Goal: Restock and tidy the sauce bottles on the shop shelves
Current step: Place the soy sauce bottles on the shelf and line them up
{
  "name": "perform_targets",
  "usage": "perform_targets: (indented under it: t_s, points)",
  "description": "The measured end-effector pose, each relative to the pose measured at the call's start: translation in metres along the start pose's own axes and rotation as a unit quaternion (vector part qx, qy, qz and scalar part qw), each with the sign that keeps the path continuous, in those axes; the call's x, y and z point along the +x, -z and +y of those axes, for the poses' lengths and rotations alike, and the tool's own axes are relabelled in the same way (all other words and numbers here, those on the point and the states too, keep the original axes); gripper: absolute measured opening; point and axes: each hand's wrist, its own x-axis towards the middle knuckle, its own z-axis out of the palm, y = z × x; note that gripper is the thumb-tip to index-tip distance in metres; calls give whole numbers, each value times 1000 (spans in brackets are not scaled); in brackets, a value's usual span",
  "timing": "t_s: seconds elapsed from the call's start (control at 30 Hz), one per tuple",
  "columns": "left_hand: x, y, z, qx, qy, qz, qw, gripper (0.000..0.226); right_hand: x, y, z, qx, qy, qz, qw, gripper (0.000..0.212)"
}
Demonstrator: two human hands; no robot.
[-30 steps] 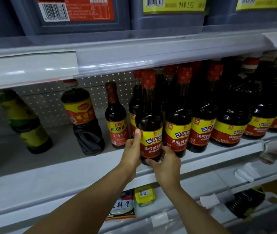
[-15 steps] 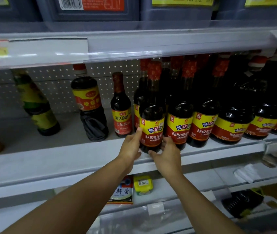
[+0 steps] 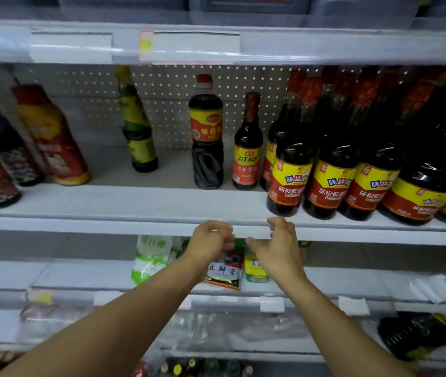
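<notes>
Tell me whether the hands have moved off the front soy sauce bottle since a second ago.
Yes. Both the left hand and right hand have let go of the front soy sauce bottle and dropped below the shelf edge.

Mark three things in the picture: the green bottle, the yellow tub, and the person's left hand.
green bottle (image 3: 141, 146): head view, on its lower label.
yellow tub (image 3: 254, 269): head view, on its lid.
left hand (image 3: 209, 242): head view, on its back.

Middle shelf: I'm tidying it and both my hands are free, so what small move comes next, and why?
Probably reach the left hand to the slim bottle and slide it forward. It and the wide bottle stand farther back than the front row at the shelf edge. The right hand holds nothing too.
</notes>
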Motion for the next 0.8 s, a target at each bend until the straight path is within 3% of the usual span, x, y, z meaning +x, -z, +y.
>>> perform_targets:
  t_s: [0.27, 0.8]
  points:
    - [-51, 73, -46, 35, 36, -4, 999, 10, -72, -37, -25, -37, 14, -81, 996, 55]
    - [-174, 215, -204, 16, 155, 26, 987, 9, -261, -125, -30, -109, -34, -213, 970, 54]
